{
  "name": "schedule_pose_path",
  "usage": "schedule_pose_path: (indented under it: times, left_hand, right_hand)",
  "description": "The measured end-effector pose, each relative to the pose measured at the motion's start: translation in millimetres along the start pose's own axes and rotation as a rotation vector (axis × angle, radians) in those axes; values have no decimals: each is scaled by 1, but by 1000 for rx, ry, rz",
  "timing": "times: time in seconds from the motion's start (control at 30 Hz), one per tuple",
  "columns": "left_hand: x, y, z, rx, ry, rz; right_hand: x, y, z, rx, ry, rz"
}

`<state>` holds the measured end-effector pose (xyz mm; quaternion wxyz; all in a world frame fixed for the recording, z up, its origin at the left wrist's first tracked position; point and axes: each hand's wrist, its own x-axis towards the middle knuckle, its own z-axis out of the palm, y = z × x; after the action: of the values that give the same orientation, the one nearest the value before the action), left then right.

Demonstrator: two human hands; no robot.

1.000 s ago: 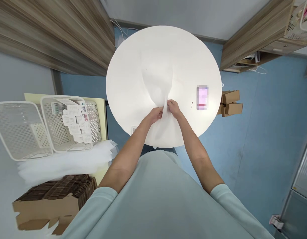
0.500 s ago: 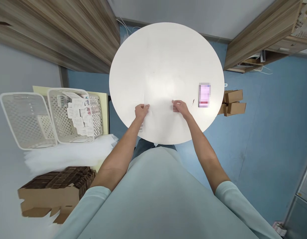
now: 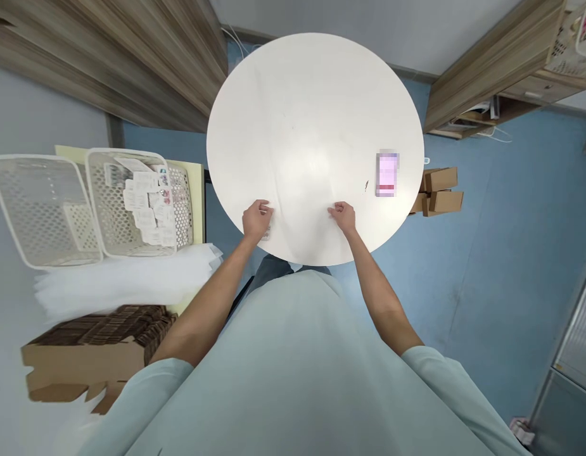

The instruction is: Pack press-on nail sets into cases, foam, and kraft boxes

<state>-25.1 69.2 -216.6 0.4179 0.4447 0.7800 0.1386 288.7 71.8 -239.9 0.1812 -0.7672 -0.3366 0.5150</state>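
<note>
A thin white sheet point(image 3: 302, 209), hard to tell from the white tabletop, lies on the near part of the round table point(image 3: 316, 69). At its left edge is my left hand point(image 3: 257, 218), with thumb and fingertips pinched together. My right hand point(image 3: 344, 216) pinches at the sheet's right edge, its fingers curled. Partly covered by my left hand, a small pale packet point(image 3: 266, 234) rests by the table's near-left rim; its kind is not clear. A phone point(image 3: 386, 174) with a lit, blurred screen lies to the right of my right hand.
On the left, a white perforated basket point(image 3: 95, 209) holds several small white boxes point(image 3: 147, 202). Beside it are a pile of white sheets point(image 3: 126, 278) and stacked flat brown cartons point(image 3: 88, 364). Brown boxes point(image 3: 442, 192) sit beyond the table's right edge. Wooden cabinets point(image 3: 483, 69) flank the far side.
My left hand has moved left and slightly nearer my body. My right hand has come slightly nearer too, its fingers more curled. The view has shifted a little.
</note>
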Motion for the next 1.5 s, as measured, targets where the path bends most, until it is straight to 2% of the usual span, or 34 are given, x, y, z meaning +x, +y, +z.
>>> schedule_pose_path:
  times: [0.07,0.17,0.27,0.43,0.57,0.8,0.9,1.0,1.13,1.27,1.4,1.5]
  left_hand:
    - [-7,-16,-15,86,-29,99]
    - [-17,-42,-34,245,-197,250]
    - [-28,-60,-42,339,-315,308]
    - [-47,-68,-36,433,-278,335]
    - [-64,-54,-19,410,-235,358]
    - [-89,-19,44,374,-386,543]
    - [-90,-14,67,427,-406,577]
    - [-87,-15,76,513,-399,587]
    - [-86,-22,77,545,-379,622]
    - [-85,-25,78,514,-378,623]
    - [-82,-26,81,507,-378,610]
    - [-81,-29,77,476,-380,573]
  right_hand:
    - [4,-2,-4,-45,8,-8]
    - [7,-2,-6,-113,31,-29]
    - [0,2,-8,-168,78,-69]
    - [-31,19,-11,-203,112,-76]
    - [-60,39,-10,-232,97,-36]
    - [-88,65,-5,-272,101,44]
    - [-96,68,-5,-302,96,30]
    - [-106,67,-5,-362,93,-7]
    - [-121,62,3,-451,94,-127]
    - [-136,53,24,-545,86,-372]
    - [-145,43,51,-667,-7,-575]
    - [-144,39,68,-761,-74,-638]
